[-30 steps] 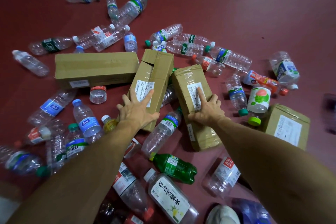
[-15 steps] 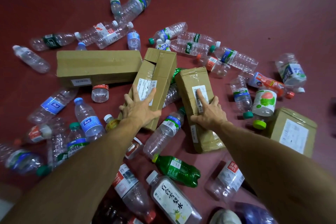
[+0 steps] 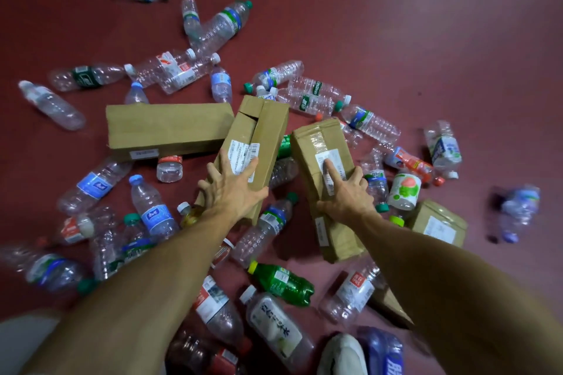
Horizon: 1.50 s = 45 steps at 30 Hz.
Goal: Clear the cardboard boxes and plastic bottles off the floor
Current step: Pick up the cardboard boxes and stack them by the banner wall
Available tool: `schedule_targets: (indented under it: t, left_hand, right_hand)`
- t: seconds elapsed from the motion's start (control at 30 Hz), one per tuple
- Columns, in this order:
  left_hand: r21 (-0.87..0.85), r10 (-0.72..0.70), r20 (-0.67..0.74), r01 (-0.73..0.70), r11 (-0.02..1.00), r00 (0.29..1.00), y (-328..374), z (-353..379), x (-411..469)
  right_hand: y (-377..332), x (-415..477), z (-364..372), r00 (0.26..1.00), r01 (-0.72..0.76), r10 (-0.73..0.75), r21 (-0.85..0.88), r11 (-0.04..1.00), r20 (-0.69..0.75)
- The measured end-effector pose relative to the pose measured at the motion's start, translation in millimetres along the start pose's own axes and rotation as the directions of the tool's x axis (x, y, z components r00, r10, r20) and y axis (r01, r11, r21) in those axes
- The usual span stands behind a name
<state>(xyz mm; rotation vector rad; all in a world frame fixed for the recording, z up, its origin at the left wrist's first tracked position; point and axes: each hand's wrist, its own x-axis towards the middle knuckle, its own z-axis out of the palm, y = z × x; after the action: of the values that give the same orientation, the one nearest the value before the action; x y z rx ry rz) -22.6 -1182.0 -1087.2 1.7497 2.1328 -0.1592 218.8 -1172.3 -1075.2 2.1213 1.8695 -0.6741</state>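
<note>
Vs. 0.5 s ago: both hands stay on the same two boxes, and the boxes have not shifted as far as I can tell. The view has drifted, so more floor shows at right, including a motion-blurred clear plastic bottle [image 3: 518, 207] lying apart from the pile.

Left hand [image 3: 233, 189]: spans the near end of the brown cardboard box with a split top flap [image 3: 265, 131], fingers over its left edge, thumb hooked round its right edge.

Right hand [image 3: 345, 196]: grips the tape-wrapped brown cardboard box [image 3: 316, 138], index finger straight on the label, other fingers curled over the right edge.

The hands are apart, one box each. The two held boxes lie mid-pile, side by side and not touching. A long flat brown cardboard box [image 3: 164, 125] meets the split-flap box on its left. A small brown cardboard box [image 3: 438, 222] sits to the right, near the right forearm.

Writing: each held box has a white shipping label with barcodes, print too small to read. A clear bottle with a white label [image 3: 274, 326], near the bottom edge, carries large dark Chinese characters, too blurred to read. A green plastic bottle with a yellow cap [image 3: 283, 280] lies just above it.

Surface: smooth dark red floor [image 3: 396, 24], with clear plastic bottles strewn on their sides all round the boxes. The toe of a white shoe [image 3: 341, 353] shows at the bottom edge.
</note>
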Motion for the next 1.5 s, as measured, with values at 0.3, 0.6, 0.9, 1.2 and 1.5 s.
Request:
schedule_targets:
  t: [0.3, 0.6, 0.9, 1.2, 1.5]
  left_hand:
    - [-0.026, -0.046, -0.047, 0.045, 0.999, 0.998, -7.0, -250.5, -92.9]
    - [-0.047, -0.234, -0.124, 0.23, 0.972, 0.964, -54.4, -473.3, -233.3]
    - [-0.138, -0.562, -0.291, 0.547, 0.826, 0.774, -82.1, -577.2, -393.5]
    - [-0.309, -0.881, -0.352, 0.849, 0.429, 0.317, -101.3, -563.3, -622.9]
    - [-0.422, -0.99, -0.092, 0.905, -0.054, -0.103, -77.4, -486.5, -883.7]
  right_hand:
    - [-100.6, -117.4, -219.1, 0.993, 0.08, -0.082, -0.035, 0.996, -0.084]
    - [-211.1, -269.6, -401.0, 0.944, 0.317, -0.327, -0.148, 0.937, -0.05]
    - [-290.5, -373.1, -478.2, 0.736, 0.653, -0.676, -0.221, 0.724, -0.039]
    - [-356.6, -550.9, -453.5, 0.288, 0.93, -0.951, -0.272, 0.248, 0.114]
    - [-333.8, -791.6, -344.0, -0.182, 0.963, -0.918, -0.126, -0.239, 0.352]
